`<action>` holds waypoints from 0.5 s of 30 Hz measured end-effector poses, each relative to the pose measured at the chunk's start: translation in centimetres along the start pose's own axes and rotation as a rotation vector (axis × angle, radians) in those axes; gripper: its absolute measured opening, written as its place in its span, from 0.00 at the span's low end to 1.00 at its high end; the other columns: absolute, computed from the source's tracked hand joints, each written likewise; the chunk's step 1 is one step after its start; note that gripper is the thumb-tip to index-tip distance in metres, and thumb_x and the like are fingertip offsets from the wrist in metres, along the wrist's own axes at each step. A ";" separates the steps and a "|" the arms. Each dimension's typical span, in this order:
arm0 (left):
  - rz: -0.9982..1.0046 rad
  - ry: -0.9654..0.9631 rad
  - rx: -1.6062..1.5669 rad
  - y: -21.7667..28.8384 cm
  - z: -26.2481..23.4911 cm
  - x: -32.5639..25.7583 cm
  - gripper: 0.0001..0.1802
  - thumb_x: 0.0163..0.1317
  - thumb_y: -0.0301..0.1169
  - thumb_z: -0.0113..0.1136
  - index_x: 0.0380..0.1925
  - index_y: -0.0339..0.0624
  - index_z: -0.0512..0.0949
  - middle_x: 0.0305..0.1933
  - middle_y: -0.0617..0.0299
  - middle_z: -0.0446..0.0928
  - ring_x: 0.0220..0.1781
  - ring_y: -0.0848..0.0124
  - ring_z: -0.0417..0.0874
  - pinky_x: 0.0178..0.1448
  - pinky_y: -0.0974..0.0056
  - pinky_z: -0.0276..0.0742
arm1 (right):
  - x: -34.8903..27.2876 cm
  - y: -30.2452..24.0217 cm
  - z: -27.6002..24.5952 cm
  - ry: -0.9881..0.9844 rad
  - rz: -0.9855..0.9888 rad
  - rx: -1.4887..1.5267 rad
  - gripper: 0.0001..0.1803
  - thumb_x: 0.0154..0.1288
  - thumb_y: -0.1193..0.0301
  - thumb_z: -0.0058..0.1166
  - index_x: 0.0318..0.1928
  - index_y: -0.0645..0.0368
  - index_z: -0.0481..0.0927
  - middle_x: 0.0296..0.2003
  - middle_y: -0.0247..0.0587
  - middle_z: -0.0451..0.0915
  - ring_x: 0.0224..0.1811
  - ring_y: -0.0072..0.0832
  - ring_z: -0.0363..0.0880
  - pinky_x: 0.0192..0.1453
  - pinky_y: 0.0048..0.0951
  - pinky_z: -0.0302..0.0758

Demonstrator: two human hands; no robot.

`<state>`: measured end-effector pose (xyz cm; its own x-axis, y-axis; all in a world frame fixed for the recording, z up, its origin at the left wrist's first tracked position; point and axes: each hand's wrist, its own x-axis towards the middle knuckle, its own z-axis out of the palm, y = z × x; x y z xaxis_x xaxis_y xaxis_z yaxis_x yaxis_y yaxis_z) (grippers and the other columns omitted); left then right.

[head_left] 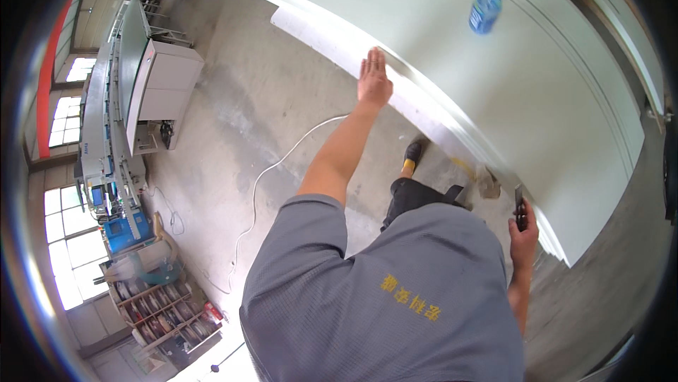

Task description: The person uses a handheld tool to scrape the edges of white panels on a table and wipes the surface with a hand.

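Note:
A stack of large pale boards (pixel 438 36) fills the upper right. My left hand (pixel 375 79) lies at its near edge, with the fingers stretched out together and nothing held. Farther along the same edge, close to the near right corner of the stack, my right hand (pixel 523 237) is closed around a slim black tool (pixel 521 214). Its narrow grey end points away from me; its exact kind is too small to tell. On top of the boards is a clear plastic bottle (pixel 486 7) with a blue cap and blue label.
Under the stack a whitish sheet (pixel 318 39) sticks out toward me. A pale cable (pixel 258 177) curves over the concrete floor. At left stands a long machine (pixel 116 134) with a white cabinet (pixel 169 81). Below it is a rack of rolls (pixel 159 311). My shoe (pixel 414 152) is beside the stack.

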<state>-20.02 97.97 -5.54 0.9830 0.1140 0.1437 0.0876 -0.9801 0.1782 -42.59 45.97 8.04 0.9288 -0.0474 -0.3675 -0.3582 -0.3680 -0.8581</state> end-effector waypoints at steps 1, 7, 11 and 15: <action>-0.044 -0.017 0.044 -2.6 -0.1 1.6 0.48 0.62 0.32 0.57 0.81 0.30 0.51 0.87 0.44 0.49 0.89 0.54 0.48 0.90 0.51 0.45 | 0.7 -0.8 1.5 -0.002 -0.014 0.021 0.34 0.67 0.82 0.60 0.73 0.61 0.73 0.55 0.38 0.81 0.53 0.23 0.80 0.61 0.28 0.77; -0.196 -0.106 0.228 -14.3 0.2 12.1 0.49 0.66 0.33 0.55 0.82 0.27 0.45 0.88 0.42 0.44 0.90 0.52 0.42 0.91 0.51 0.38 | 1.6 -6.2 5.2 0.037 -0.023 -0.053 0.35 0.64 0.81 0.61 0.73 0.62 0.73 0.53 0.40 0.82 0.51 0.25 0.80 0.60 0.28 0.77; -0.092 -0.398 0.569 -24.3 4.2 16.9 0.41 0.71 0.44 0.53 0.77 0.30 0.55 0.83 0.44 0.54 0.85 0.51 0.53 0.88 0.48 0.46 | 0.8 -7.4 5.2 0.083 0.178 -0.188 0.34 0.63 0.79 0.64 0.71 0.63 0.75 0.50 0.38 0.84 0.48 0.24 0.81 0.54 0.28 0.79; 0.060 -0.725 0.866 -35.2 -0.9 22.4 0.25 0.74 0.41 0.52 0.59 0.34 0.83 0.65 0.45 0.82 0.68 0.46 0.80 0.75 0.42 0.71 | 0.0 -8.0 4.5 0.184 0.046 -0.209 0.32 0.60 0.77 0.65 0.67 0.62 0.77 0.49 0.45 0.85 0.47 0.31 0.83 0.54 0.32 0.80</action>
<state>-1.24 135.16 -7.77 0.8263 0.2181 -0.5193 -0.1574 -0.7958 -0.5847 -40.09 53.05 13.30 0.9206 -0.2295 -0.3161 -0.3906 -0.5439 -0.7427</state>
